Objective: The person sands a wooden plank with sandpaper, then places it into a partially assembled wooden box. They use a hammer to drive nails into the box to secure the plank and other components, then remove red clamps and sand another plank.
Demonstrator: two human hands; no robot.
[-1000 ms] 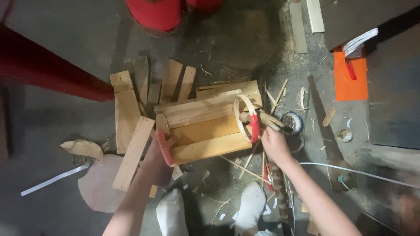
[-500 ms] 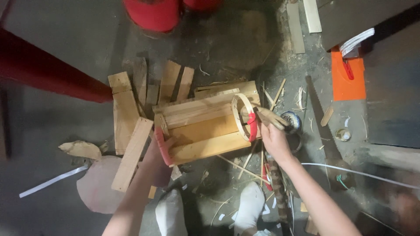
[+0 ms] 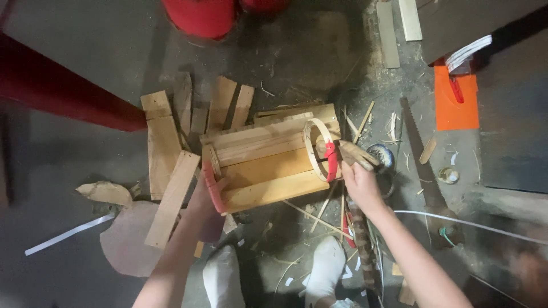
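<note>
You are looking straight down at a dusty grey concrete floor [image 3: 85, 165] littered with shavings and offcuts. Your left hand [image 3: 206, 197] has its fingers clenched on the left end of the wooden slat cylinder [image 3: 265, 162], which lies on its side in the middle of the floor. Your right hand [image 3: 359, 181] grips a wooden stick [image 3: 354, 153] against the cylinder's right hoop. Loose planks [image 3: 165, 148] lie just left of it; an orange board [image 3: 455, 102] sits well apart, upper right, and a saw [image 3: 419, 159] lies to the right.
</note>
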